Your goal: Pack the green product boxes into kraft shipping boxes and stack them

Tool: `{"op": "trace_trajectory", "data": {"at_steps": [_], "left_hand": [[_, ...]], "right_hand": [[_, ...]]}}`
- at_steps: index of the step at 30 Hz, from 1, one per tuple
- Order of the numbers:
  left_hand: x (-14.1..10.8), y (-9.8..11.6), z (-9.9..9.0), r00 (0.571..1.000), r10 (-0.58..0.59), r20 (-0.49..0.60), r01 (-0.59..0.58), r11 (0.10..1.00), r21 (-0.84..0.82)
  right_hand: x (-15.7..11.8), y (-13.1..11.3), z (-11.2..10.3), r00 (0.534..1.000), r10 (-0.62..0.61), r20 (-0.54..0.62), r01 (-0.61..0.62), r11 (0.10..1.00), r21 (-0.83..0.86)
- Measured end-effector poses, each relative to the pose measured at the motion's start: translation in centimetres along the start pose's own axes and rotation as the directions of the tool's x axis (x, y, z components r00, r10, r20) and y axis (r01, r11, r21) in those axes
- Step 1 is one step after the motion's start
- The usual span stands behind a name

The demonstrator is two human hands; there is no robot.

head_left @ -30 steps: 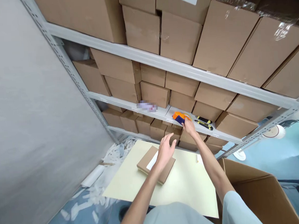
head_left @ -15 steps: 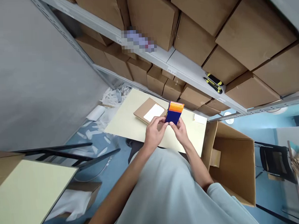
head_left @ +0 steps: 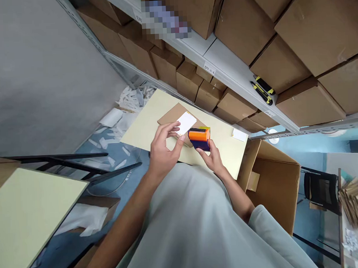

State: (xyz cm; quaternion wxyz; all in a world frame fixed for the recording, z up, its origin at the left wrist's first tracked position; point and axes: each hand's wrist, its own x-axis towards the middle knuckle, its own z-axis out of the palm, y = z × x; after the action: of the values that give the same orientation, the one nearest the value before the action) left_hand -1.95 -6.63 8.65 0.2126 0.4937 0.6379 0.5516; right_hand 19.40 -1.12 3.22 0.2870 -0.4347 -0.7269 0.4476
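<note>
A small orange and dark-blue box (head_left: 198, 138) is held above the pale yellow table (head_left: 143, 125), its orange end facing away from me. My right hand (head_left: 213, 159) grips its right side and lower edge between thumb and fingers. Off to the left, my left hand (head_left: 163, 151) is apart from the box, fingers spread and holding nothing. Behind both lies a flat brown cardboard package (head_left: 170, 114) on the table, with a white label (head_left: 186, 123) on it. The box and left hand cover part of the package.
Shelving with many brown boxes (head_left: 209, 95) rises beyond the table; two yellow-black utility knives (head_left: 262, 91) lie on it. A white card (head_left: 240, 134) is at the table's right end. A large carton (head_left: 276, 185) stands open at right. Scrap paper (head_left: 134, 98) litters the floor at left.
My left hand has let go of the box and moved left, its fingers opening. The box has moved slightly left and tilted in my right hand. The camera view has shifted.
</note>
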Motion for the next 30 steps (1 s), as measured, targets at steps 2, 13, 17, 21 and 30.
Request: {"op": "trace_trajectory", "data": {"at_steps": [2, 13, 17, 21, 30], "left_hand": [[0.5, 1.1, -0.9, 0.998, 0.058, -0.004, -0.058, 0.998, 0.014], [1.7, 2.3, -1.6, 0.935, 0.291, 0.202, -0.320, 0.939, 0.127], [2.2, 2.4, -1.6, 0.895, 0.325, 0.306, -0.368, 0.925, 0.093], [2.0, 2.3, -1.2, 0.882, 0.346, 0.319, -0.388, 0.918, 0.078], [-0.1, -1.6, 0.6, 0.941, 0.223, 0.255, -0.244, 0.968, 0.051]], "right_hand": [[0.0, 0.1, -1.2, 0.996, -0.080, 0.027, 0.082, 0.989, -0.125], [1.0, 0.8, -5.7, 0.843, -0.481, 0.241, 0.534, 0.697, -0.478], [1.0, 1.0, -6.4, 0.808, -0.518, 0.281, 0.581, 0.620, -0.527], [0.8, 1.1, -6.8, 0.823, -0.478, 0.307, 0.564, 0.623, -0.542], [-0.9, 2.7, -5.8, 0.857, -0.357, 0.370, 0.511, 0.678, -0.529]]}}
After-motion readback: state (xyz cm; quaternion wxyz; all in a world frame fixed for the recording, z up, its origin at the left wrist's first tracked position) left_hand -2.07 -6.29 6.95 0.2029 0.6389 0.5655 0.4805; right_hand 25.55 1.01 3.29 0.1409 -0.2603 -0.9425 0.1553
